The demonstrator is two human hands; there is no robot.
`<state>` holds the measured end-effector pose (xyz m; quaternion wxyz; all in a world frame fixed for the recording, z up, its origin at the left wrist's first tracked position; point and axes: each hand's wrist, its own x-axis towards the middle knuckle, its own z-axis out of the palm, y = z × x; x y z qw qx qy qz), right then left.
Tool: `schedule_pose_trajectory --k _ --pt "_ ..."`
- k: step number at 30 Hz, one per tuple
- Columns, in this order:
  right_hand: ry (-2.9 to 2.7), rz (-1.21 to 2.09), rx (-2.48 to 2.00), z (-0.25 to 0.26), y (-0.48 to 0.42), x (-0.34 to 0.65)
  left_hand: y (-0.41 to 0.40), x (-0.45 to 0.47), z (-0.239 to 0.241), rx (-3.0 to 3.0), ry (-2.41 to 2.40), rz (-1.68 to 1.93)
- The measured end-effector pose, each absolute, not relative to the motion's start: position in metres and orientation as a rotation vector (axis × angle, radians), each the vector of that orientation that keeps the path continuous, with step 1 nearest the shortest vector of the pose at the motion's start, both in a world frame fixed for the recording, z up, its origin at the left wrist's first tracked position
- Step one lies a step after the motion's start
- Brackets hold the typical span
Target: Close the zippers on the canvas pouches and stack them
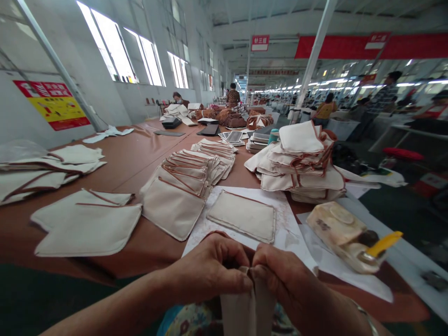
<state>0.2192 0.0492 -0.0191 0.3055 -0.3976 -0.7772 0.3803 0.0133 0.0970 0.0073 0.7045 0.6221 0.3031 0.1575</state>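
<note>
Between my two hands, at the table's near edge, is a cream fabric pouch piece (241, 308) with brown edging. My left hand (217, 263) pinches it from the left, thumb on top near the seam. From the other side my right hand (280, 268) grips the same piece, its fingers close to the left thumb. The piece hangs down toward my lap, and its lower end is out of frame. Just beyond my hands, a flat cream pouch (243, 214) with a brown top edge lies on a white sheet (290, 224).
Fanned cream pouches (175, 203) lie left of the sheet, with more pouches (91, 228) farther left. A tall pouch stack (301, 158) stands at right. Nearer is a cut plastic container (336, 228) with a yellow-handled tool (385, 245). Other people work in the background.
</note>
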Motion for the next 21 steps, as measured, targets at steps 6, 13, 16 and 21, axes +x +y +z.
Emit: schedule_pose_trajectory --k 6,13,16,21 --pt "-1.697 1.461 -1.002 -0.036 0.056 0.220 0.095 0.018 -0.001 1.467 0.823 0.321" --pt "-1.529 1.601 -1.031 -0.033 0.056 0.218 0.101 0.019 -0.009 1.448 0.836 0.280" --pt "-1.421 1.680 -1.062 -0.035 0.055 0.216 0.103 0.019 -0.009 1.465 0.808 0.236" --pt "-1.394 1.655 -1.056 -0.039 0.055 0.215 0.097 0.022 -0.014 1.513 0.862 0.251"
